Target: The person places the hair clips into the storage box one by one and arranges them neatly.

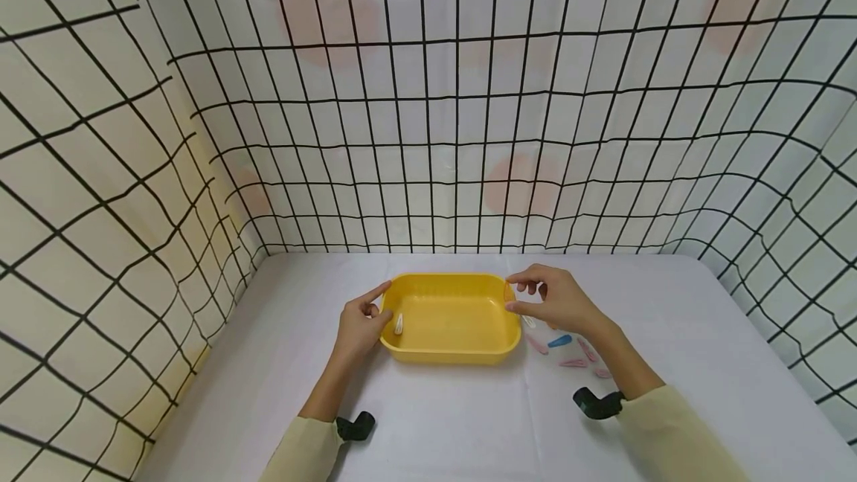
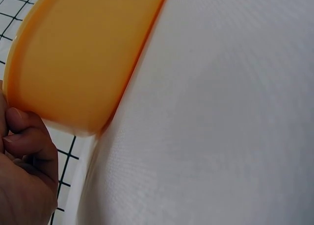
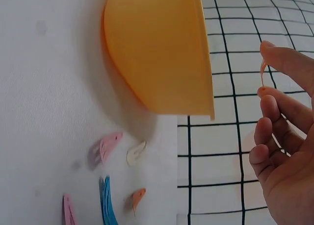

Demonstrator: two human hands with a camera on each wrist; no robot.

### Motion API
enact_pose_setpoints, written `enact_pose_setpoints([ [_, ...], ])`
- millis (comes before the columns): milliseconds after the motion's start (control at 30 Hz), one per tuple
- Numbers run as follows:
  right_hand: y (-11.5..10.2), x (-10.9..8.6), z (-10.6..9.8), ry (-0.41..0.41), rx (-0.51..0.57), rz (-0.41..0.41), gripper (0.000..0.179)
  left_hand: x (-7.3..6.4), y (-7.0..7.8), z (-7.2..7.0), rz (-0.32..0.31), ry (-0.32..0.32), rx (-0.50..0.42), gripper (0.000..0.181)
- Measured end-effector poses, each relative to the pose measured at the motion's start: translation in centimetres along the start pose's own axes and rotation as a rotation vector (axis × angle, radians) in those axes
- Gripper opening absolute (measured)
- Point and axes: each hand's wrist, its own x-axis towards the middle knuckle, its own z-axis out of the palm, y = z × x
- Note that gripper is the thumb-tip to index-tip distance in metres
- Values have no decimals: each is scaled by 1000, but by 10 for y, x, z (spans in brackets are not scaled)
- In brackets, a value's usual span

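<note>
My left hand (image 1: 358, 326) grips the left end of a yellow plastic tub (image 1: 448, 354), thumb over the rim and curled fingers along the outside wall. A white snap hair clip (image 1: 399, 324) lies in the tub near that end. Above the tub's right end, my right hand (image 1: 559, 300) pinches an orange snap hair clip (image 3: 263, 72) by its two ends between thumb and index finger. The other right fingers are loosely bent. On the cloth below that hand lie a blue hair clip (image 1: 559, 341), a second orange clip (image 3: 139, 198), a white clip (image 3: 136, 154) and several pink clips (image 3: 109, 145).
A white cloth (image 1: 455, 422) covers the table under the tub. Black wire grid panels (image 1: 455, 143) stand along the back and both sides, with white sheeting behind them. A black wrist camera (image 1: 598, 403) sits at each sleeve cuff.
</note>
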Motion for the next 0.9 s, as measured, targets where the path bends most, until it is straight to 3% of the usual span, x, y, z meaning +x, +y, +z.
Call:
enact_pose_setpoints([
  [333, -21, 16, 28, -29, 21, -62, 49, 0, 1, 0, 11, 1, 2, 58],
  [900, -40, 36, 70, -98, 80, -66, 45, -3, 3, 1, 25, 7, -3, 57],
])
